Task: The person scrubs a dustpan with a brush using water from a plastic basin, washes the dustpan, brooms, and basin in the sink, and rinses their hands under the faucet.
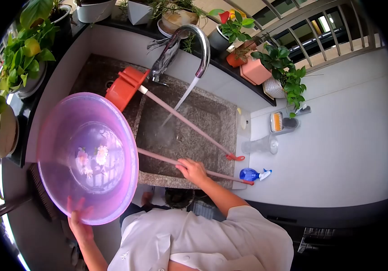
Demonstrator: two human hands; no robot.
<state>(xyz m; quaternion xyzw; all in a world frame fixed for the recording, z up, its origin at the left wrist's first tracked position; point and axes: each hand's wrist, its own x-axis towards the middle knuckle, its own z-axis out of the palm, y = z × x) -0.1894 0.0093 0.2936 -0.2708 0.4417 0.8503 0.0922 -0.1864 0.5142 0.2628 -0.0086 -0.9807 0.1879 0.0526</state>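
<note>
My left hand [81,223] grips the near rim of a translucent purple basin [51,149], which is tilted with its inside toward me; printed flowers show on its bottom. My right hand [193,171] is closed around a pink pole [160,157]. The pole's left end passes behind the basin, so what it carries is hidden; its right end has a red tip. A red dustpan [122,90] with a long pink handle [185,118] lies across the stone sink [157,178]. Water [180,100] runs from the curved chrome faucet [204,49] into the sink.
Potted plants [22,63] line the ledge at the left and back. On the white counter [338,149] at the right are a blue spray bottle [249,174], a clear plastic container [261,145] and brushes [282,123]. A metal railing [311,38] stands behind.
</note>
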